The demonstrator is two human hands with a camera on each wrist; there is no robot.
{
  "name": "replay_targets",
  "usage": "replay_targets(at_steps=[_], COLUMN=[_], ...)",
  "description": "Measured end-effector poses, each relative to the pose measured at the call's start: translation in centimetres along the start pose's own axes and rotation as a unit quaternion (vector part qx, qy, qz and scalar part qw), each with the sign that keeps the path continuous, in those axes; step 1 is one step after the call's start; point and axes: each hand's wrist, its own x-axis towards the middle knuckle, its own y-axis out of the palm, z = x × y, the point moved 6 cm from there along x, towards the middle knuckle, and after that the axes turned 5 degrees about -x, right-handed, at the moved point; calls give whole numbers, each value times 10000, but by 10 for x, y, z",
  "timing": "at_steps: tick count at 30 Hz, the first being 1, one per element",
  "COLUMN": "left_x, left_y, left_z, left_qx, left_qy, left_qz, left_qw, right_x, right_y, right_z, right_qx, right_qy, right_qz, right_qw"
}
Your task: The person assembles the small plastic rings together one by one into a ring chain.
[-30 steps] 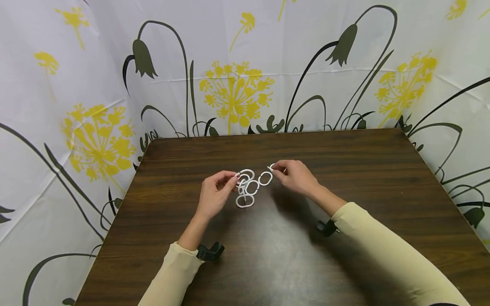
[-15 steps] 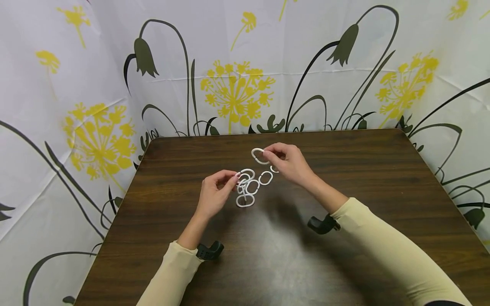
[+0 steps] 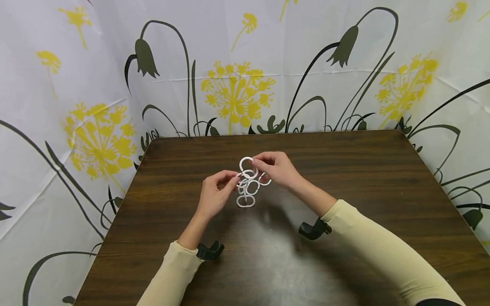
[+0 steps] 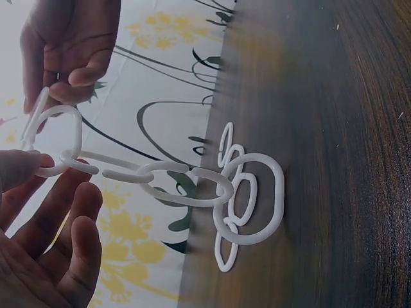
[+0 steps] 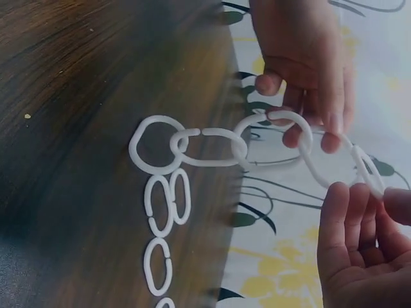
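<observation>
My left hand (image 3: 216,191) pinches the top link of a white plastic chain (image 4: 281,192) whose oval, split links hang down toward the table. Thumb and forefinger of my right hand (image 3: 278,171) pinch another white link (image 3: 240,164). That link meets the top of the chain close by the left fingertips; the right wrist view leaves unclear whether the two are hooked together. Small gaps show in several of the rings. Partly behind the right hand, in the head view, lie further white links (image 5: 150,199) on the tabletop.
The brown wood-grain table (image 3: 172,165) extends around both hands. A white curtain (image 3: 245,34) with yellow and dark green flowers hangs behind its far edge. Black wrist cameras (image 3: 314,229) sit on both forearms.
My right hand has lifted a link off the table, first up, then left to the chain at the left hand. My left hand has stayed in place.
</observation>
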Motion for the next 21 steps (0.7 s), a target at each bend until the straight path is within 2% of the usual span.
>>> replay_targets(at_steps=[10, 17, 21], left_x=[0, 4, 4], left_y=[2, 1, 0], left_z=[-3, 30, 36], left_qx=[-32, 49, 180], left_qy=[10, 118, 218], left_qz=[4, -103, -112], left_qw=[10000, 9999, 9995], right_x=[3, 3, 3], right_y=[4, 3, 2], right_z=[-12, -12, -13], right_qx=[-202, -378, -504], right_qy=[498, 596, 621], right_qz=[-75, -171, -227], right_qw=[9985, 9974, 9965])
